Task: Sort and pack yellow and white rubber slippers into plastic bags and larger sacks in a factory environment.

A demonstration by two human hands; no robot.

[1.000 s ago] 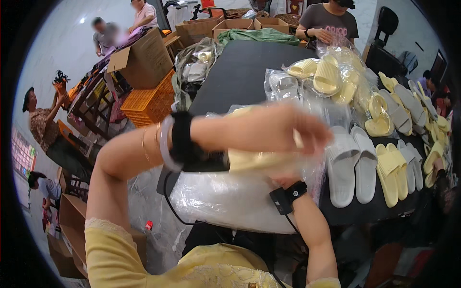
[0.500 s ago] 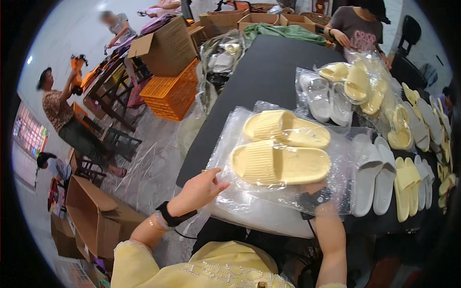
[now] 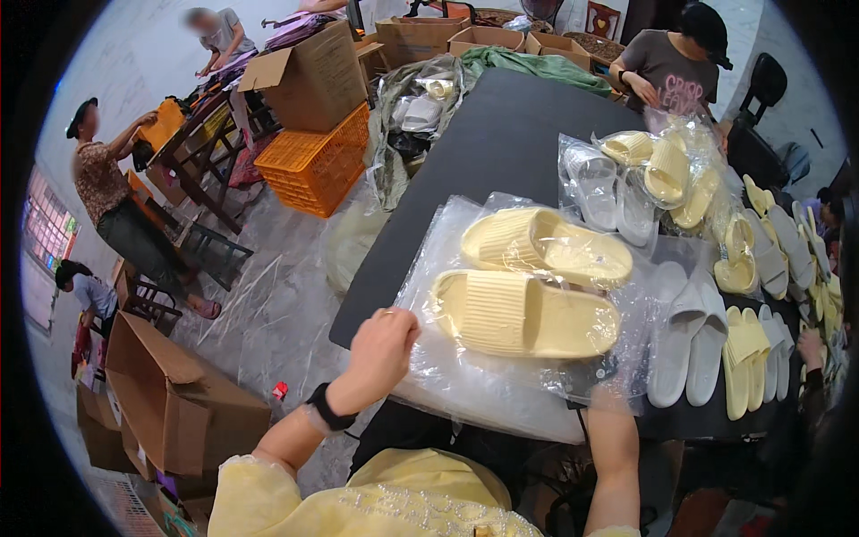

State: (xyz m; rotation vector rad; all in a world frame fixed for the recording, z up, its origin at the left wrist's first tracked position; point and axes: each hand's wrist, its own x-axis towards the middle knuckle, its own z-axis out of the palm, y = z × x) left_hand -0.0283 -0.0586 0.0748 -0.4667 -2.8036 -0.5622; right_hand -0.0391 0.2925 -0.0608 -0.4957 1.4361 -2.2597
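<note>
The black bench (image 3: 501,134) runs from the top centre of the frame to the lower right, the only broad flat surface close by, which likely explains why the footwear is gathered on it. At lower left a carton (image 3: 152,385) gapes on the floor; at upper left another box (image 3: 313,80) sits on an orange crate (image 3: 313,170), perhaps to save floor space. The stack of clear bags (image 3: 483,407) lies at the bench's near edge, probably to be within easy reach. In the upper right, wrapped slippers (image 3: 667,174) are heaped loosely before a person in a dark cap (image 3: 671,76). The yellow pair (image 3: 528,313) is at the centre of the frame, above the bag stack, straps to the left and heels to the right; shine across it suggests film over it. To its right, grey slippers (image 3: 684,340) and a smaller yellow pair (image 3: 744,358) stand side by side, apparently so that mates stay together. The right hand (image 3: 608,380) is beneath film by the near slipper's heel, perhaps bearing it from below; its fingers are hidden, so its grasp cannot be told. The left hand (image 3: 385,345) is at the bag stack's left edge, fingers curled inward; whether they pinch film cannot be told. Smallest is a red scrap (image 3: 280,390) on the floor, left of centre.
</note>
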